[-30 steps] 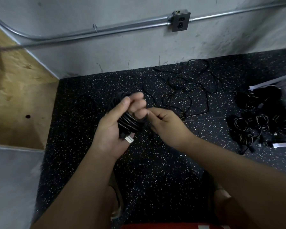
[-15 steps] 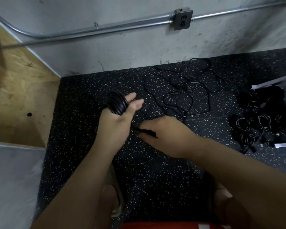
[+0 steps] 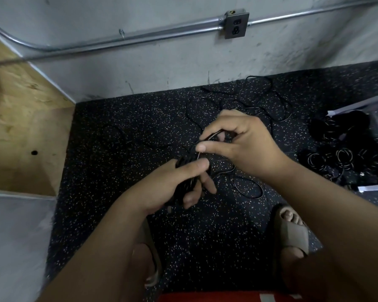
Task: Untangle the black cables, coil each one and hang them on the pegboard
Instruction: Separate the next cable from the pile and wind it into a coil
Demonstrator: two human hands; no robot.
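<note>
Mid-coiling, my left hand point(image 3: 168, 186) clenched the half-wound bundle of thin black cable point(image 3: 182, 164) above the speckled black rubber floor point(image 3: 118, 149), my right hand point(image 3: 247, 147) pinching its loose strand point(image 3: 212, 136), which I judged needed laying on as another loop.

Left hand point(image 3: 168, 188) and right hand point(image 3: 247, 144) bare; forearms bare to the frame edge. Right foot in a tan open-toe slide sandal point(image 3: 295, 234) with one broad strap, toes showing. Left sandal point(image 3: 155, 264) same tan, mostly hidden by the forearm. Red-orange garment point(image 3: 205, 297) at bottom edge, with a pale patch point(image 3: 268, 299).
</note>
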